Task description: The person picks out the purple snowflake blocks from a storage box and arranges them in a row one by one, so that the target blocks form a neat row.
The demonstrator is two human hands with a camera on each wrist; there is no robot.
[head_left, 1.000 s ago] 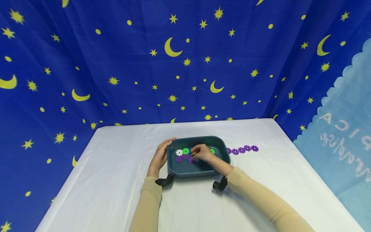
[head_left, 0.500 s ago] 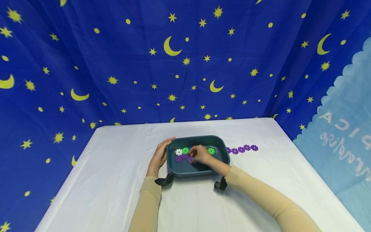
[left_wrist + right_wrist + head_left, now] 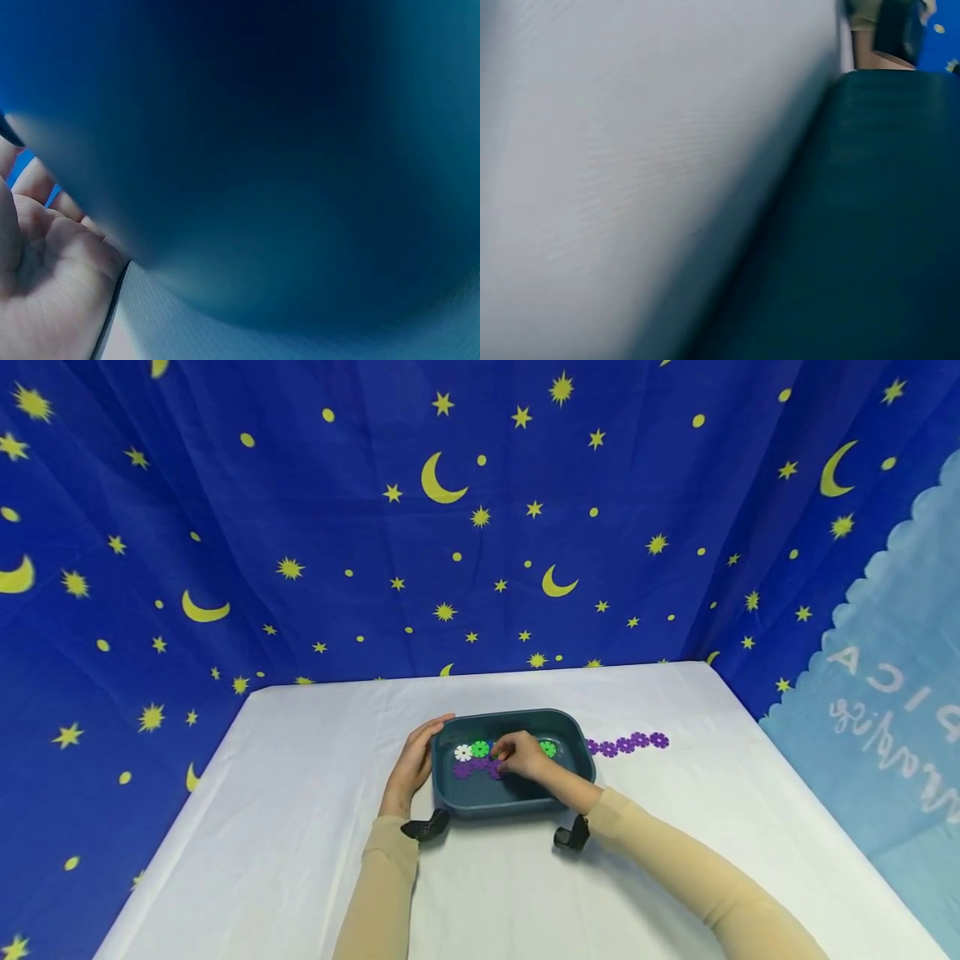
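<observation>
Seeing tray (image 3: pixel 510 812) lengthwise left-to-right | left hand (image 3: pixel 412 767) relaxed against it; right hand (image 3: pixel 523 757), grip I cannot tell | discs (image 3: pixel 480 749): head view only

Head camera looks forward and down from above the white cloth-covered surface (image 3: pixel 300 827).
Both wrist views, almost against the dark-teal rounded rectangular tray (image 3: pixel 495 812), face its outer side; all three views share it.

Teal tray (image 3: pixel 480 795) sits upright on tbl (image 3: pixel 270 827). Nr tray's L edge: white notched disc (image 3: pixel 460 752), green disc (image 3: pixel 479 749) adj.; purple discs (image 3: pixel 462 769) twd near edge. 2nd green disc (image 3: pixel 549 749) nr R edge. Purple row (image 3: pixel 625 746) outside, twd tbl's R edge.
</observation>
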